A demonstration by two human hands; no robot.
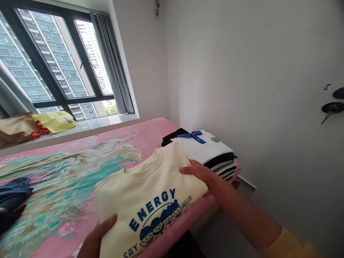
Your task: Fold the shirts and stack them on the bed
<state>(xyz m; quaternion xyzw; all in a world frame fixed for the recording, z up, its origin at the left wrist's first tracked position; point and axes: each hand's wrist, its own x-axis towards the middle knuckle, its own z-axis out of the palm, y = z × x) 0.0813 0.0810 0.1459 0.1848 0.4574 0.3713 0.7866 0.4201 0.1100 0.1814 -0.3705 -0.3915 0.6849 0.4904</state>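
Okay, so from my end the nearest thing is the folded cream sweatshirt (pixel 146 200) at about 6 o'clock, with its blue ENERGY lettering (pixel 152 211) facing up. Both grips are on it: my left grip (pixel 98 238) is clamped on the lower-left fold, and my right grip (pixel 199 173) is closed over the right edge, spread out across the fabric. To me it looks like soft, light, floppy knit, not slippery at all. I'd guess it sags if you pinch one corner, so taking it flat from both sides, under the folds, seems like the safest hold. It's right over the pink printed bedsheet (pixel 158 129). Around 9 o'clock a navy garment (pixel 14 193) lies on the sheet. At 1 o'clock, just past my right grip, there's a stack of folded clothes (pixel 224 166) topped by a white polo shirt (pixel 201 147) with blue trim, and a black garment (pixel 172 138) sits beside it. Farther out at 11 o'clock is the window (pixel 67 61), with a kraft paper bag (pixel 16 127) and a yellow bag (pixel 53 122) on the sill (pixel 80 134). A door lock (pixel 331 107) shows at 3 o'clock.
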